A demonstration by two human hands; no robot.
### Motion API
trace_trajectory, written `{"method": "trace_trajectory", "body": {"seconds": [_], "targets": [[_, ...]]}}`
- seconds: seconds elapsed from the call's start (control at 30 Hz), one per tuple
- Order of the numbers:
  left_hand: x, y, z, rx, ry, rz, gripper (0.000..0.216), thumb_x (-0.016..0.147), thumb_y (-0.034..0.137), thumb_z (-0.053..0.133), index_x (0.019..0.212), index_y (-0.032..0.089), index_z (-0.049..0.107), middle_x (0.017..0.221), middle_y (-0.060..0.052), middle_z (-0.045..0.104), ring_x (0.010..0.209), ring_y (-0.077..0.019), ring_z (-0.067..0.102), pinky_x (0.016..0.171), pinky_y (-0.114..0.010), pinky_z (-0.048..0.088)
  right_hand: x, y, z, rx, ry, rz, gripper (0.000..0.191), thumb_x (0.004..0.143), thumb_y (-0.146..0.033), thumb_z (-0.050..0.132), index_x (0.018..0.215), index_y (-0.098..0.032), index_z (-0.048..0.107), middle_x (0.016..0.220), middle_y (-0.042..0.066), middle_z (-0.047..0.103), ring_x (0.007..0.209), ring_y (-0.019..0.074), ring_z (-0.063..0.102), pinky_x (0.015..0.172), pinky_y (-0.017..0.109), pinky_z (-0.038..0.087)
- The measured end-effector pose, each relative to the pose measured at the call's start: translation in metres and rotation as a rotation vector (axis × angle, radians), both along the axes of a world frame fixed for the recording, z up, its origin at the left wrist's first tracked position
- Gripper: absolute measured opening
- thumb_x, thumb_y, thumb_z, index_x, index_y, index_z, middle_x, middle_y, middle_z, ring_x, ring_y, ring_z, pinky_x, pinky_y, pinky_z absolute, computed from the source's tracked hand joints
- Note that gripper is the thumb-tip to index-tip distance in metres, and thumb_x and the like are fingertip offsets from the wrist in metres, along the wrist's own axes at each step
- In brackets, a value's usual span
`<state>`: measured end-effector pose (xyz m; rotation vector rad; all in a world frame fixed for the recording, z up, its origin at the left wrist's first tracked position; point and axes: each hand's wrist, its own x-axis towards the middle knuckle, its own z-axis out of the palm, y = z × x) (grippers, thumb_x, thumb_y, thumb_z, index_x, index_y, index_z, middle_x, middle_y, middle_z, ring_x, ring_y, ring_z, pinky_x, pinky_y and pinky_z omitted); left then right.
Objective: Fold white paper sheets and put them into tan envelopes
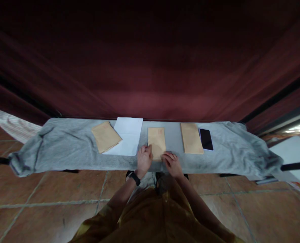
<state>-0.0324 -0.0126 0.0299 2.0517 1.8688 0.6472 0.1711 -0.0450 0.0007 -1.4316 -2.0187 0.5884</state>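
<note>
A brown paper envelope with small reddish print near its top lies flat and lengthwise in front of me. My left hand, with a dark watch on its wrist, grips the envelope's lower left edge, fingers bent. At the lower right corner, the curled fingers of my right hand hold the same envelope; the fingertips are partly hidden. White paper sheets lie to the left, partly under a loose pile of brown envelopes. Off to the right is a neat stack of brown envelopes.
A dark-screened phone lies beside the right stack. Everything rests on a narrow bench covered by a grey cloth. Behind it hangs a dark red curtain-like sheet. A white board juts in at the far right, above tiled floor.
</note>
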Motion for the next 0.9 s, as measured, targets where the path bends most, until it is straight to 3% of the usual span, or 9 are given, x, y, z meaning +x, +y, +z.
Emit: {"method": "trace_trajectory", "body": {"seconds": [0.1,0.2,0.37,0.47,0.67,0.9], "targets": [[0.017,0.017,0.001,0.093,0.037,-0.189,0.045,0.098,0.022,0.044,0.142,0.017,0.054,0.151,-0.015,0.048,0.143,-0.0299,0.04,0.117,-0.047,0.035,-0.001,0.0,-0.003,0.026,-0.026,-0.019,0.033,0.099,-0.022,0.047,0.124,-0.026,0.068,0.134,0.007,0.065,0.119,0.0253,0.055,0.101,0.043,0.039],[0.034,0.051,-0.003,0.066,0.129,-0.305,0.049,0.101,0.031,0.044,0.147,0.017,0.049,0.163,-0.013,0.035,0.153,-0.0314,0.024,0.123,-0.051,0.024,-0.002,-0.001,-0.004,0.055,-0.033,-0.021,0.032,0.1,-0.022,0.047,0.124,-0.025,0.068,0.132,0.008,0.066,0.118,0.0248,0.056,0.101,0.042,0.04],[0.044,0.109,-0.009,-0.021,0.306,-0.334,0.058,0.104,0.046,0.036,0.155,0.017,0.04,0.166,-0.009,0.029,0.155,-0.0293,0.019,0.126,-0.051,0.015,-0.002,-0.001,0.0,0.109,-0.04,0.008,0.029,0.103,-0.026,0.048,0.127,-0.025,0.066,0.129,0.007,0.066,0.114,0.0229,0.058,0.097,0.039,0.043],[0.045,0.128,-0.015,-0.019,0.338,-0.345,0.061,0.104,0.05,0.034,0.157,0.02,0.035,0.166,-0.007,0.031,0.155,-0.0257,0.02,0.127,-0.049,0.014,-0.003,-0.001,0.002,0.129,-0.064,0.0,0.029,0.103,-0.027,0.049,0.127,-0.026,0.066,0.127,0.007,0.067,0.113,0.0226,0.058,0.096,0.038,0.043],[0.04,0.121,-0.023,0.016,0.338,-0.427,0.057,0.105,0.045,0.032,0.157,0.022,0.036,0.164,-0.005,0.035,0.154,-0.0233,0.024,0.127,-0.048,0.012,-0.004,-0.002,0.003,0.151,-0.086,0.004,0.03,0.102,-0.025,0.049,0.128,-0.027,0.065,0.127,0.007,0.066,0.113,0.0217,0.058,0.096,0.037,0.043],[0.028,0.076,-0.032,0.052,0.268,-0.571,0.054,0.106,0.041,0.031,0.156,0.02,0.036,0.164,-0.005,0.036,0.155,-0.0179,0.022,0.127,-0.041,0.014,-0.002,-0.002,-0.002,0.157,-0.083,0.024,0.031,0.1,-0.021,0.049,0.127,-0.025,0.064,0.13,0.006,0.065,0.115,0.0214,0.056,0.097,0.036,0.041]]}}
